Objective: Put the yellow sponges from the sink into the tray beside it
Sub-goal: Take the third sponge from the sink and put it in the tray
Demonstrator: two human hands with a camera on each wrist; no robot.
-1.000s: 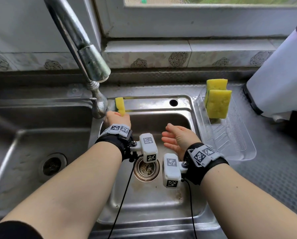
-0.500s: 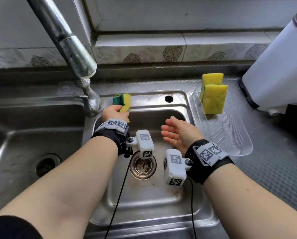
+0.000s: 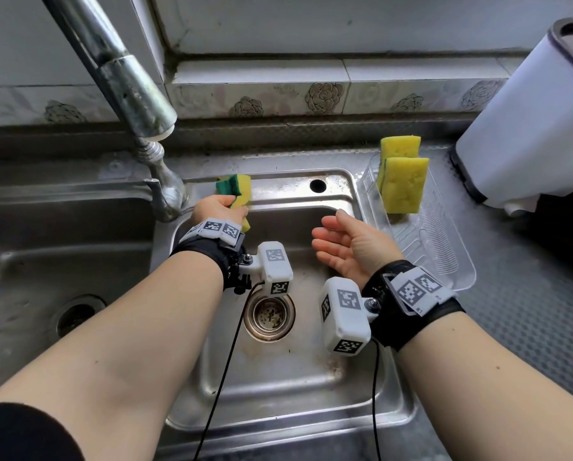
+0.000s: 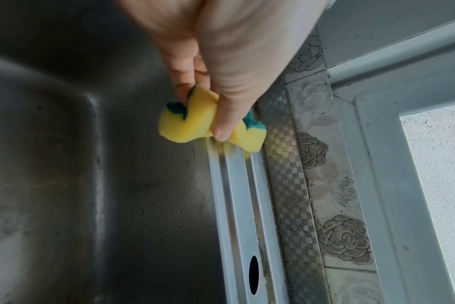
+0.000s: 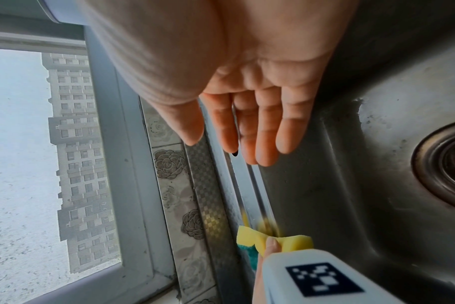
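Note:
My left hand (image 3: 220, 207) grips a yellow sponge (image 3: 240, 191) with a green scouring side, held above the back left corner of the sink (image 3: 278, 377). In the left wrist view the thumb and fingers squeeze that sponge (image 4: 192, 125) so it folds. The sponge (image 5: 294, 242) also shows low in the right wrist view. My right hand (image 3: 341, 244) hovers over the basin with its palm turned left and fingers straight, holding nothing. Two yellow sponges (image 3: 403, 183) lean upright at the far end of the clear plastic tray (image 3: 444, 261) right of the sink.
A steel tap (image 3: 125, 84) arches over the divider at left, close to my left hand. A second basin (image 3: 45, 277) lies further left. A white container (image 3: 537, 118) stands beyond the tray at right. The drain strainer (image 3: 268, 316) sits mid-basin.
My left hand has lifted the sponge off the back wall of the sink, and its green side now shows. My right hand has risen slightly and stays open.

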